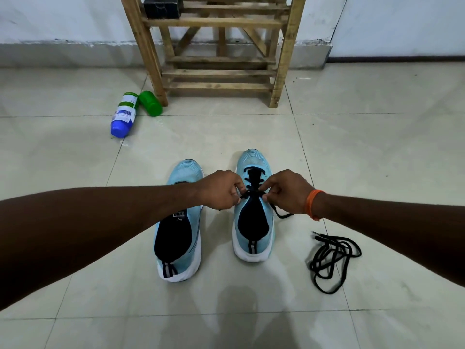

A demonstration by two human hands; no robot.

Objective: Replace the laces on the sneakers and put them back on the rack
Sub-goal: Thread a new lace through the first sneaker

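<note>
Lacing under way on right-hand sneaker (254, 159), upright on tiled floor (377, 147) just beside left-hand sneaker (186, 172), both toes toward wooden rack (219, 71). Black lace (253, 169) probably soft, light and limp, likely to slide back through eyelets unless held taut; best pinched close to its stiff tips. Sneakers probably light, firmer at heel, easiest lifted by collar. Left hand (221, 190) and right hand (286, 191) knuckles-up over tongue, fingers curled, each pinching a lace strand; forearms reaching in from either side. Second lace (333, 258) in loose tangle on floor, apart to right of pair.
</note>
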